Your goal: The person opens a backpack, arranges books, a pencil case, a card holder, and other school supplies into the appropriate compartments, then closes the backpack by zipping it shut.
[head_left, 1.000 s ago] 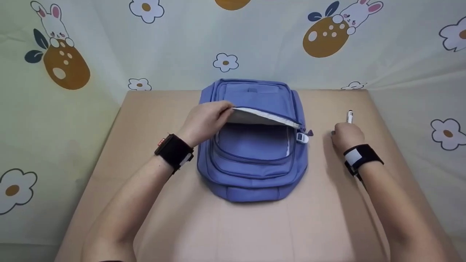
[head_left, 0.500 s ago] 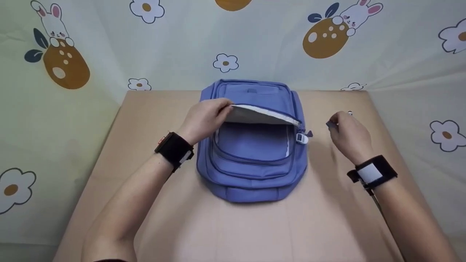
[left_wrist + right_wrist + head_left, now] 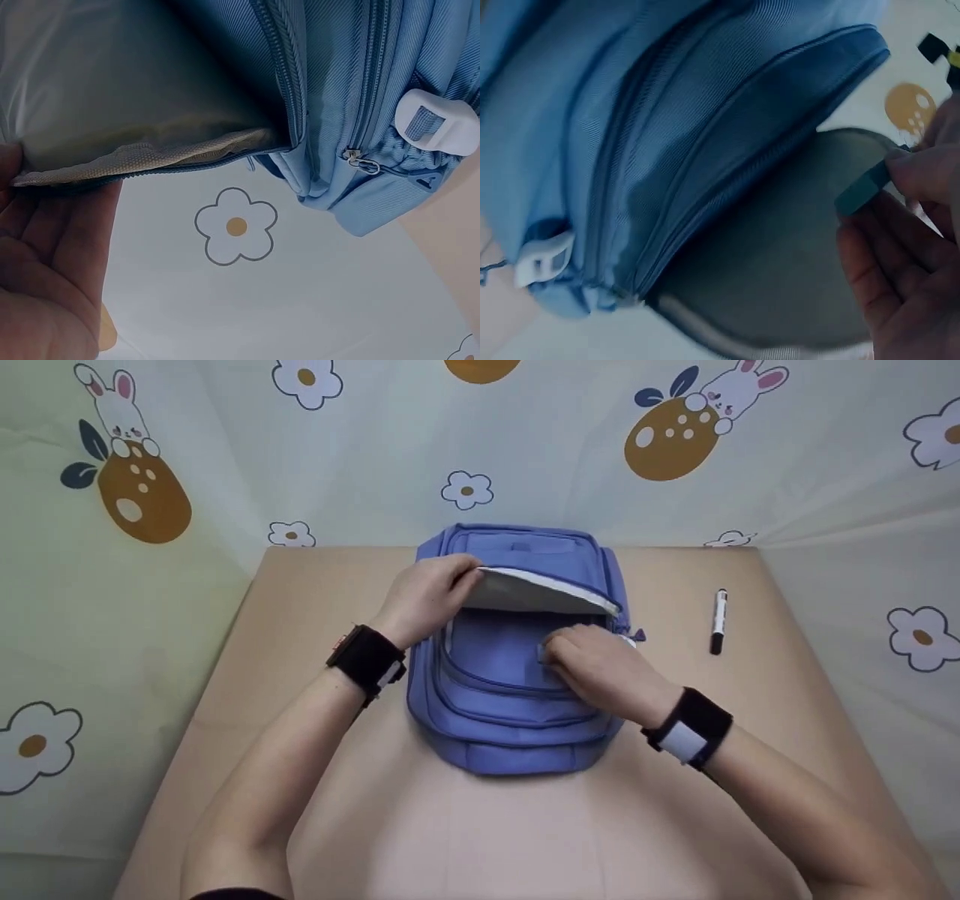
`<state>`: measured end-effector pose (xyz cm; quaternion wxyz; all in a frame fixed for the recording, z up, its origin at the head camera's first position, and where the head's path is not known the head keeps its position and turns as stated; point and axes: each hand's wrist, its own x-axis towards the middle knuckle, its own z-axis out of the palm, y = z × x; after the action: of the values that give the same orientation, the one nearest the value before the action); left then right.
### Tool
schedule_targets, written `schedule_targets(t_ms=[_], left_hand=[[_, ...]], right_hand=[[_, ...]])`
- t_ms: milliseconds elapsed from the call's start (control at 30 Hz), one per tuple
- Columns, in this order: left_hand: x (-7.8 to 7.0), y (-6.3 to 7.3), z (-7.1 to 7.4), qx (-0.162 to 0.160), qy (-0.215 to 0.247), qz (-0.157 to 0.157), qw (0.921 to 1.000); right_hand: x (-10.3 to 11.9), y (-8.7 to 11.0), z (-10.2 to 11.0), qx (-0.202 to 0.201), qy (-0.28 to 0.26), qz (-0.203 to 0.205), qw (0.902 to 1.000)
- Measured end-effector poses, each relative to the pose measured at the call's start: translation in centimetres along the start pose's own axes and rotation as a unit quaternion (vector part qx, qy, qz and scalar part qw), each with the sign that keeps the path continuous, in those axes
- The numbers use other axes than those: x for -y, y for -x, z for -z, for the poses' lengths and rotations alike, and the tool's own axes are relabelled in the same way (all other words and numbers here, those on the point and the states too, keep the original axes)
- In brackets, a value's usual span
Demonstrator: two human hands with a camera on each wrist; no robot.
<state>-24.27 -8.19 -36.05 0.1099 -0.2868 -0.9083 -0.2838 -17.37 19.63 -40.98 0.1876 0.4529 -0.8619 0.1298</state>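
Note:
A blue backpack lies in the middle of the table, its front pocket unzipped. My left hand pinches the edge of the pocket flap and holds it raised, showing the grey lining. In the left wrist view, thumb and fingers clasp the zipped rim of that lining. Over the pocket opening is my right hand, gripping a small teal block shaped like an eraser. The right wrist view shows the block between thumb and fingers, one end sticking out in front of the grey lining.
A white marker with a black cap lies to the right of the backpack on the tan table. A white buckle hangs at the bag's side. Patterned cloth encloses the table at the back and sides.
My right hand has moved left from beside the marker to over the open pocket, carrying the small teal block. The marker now shows fully. My left hand has lifted the flap slightly higher.

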Motion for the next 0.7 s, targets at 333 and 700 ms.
schedule_targets(t_ms=[333,700], left_hand=[[0.0,-0.3,-0.1,0.002,-0.005,0.002,1.0000],[0.2,0.0,-0.1,-0.005,0.000,-0.004,1.0000]], right_hand=[[-0.7,-3.7,-3.0,0.053,0.035,-0.012,0.9979],[-0.9,-3.3,-3.8,0.039,0.029,-0.003,0.9988]])
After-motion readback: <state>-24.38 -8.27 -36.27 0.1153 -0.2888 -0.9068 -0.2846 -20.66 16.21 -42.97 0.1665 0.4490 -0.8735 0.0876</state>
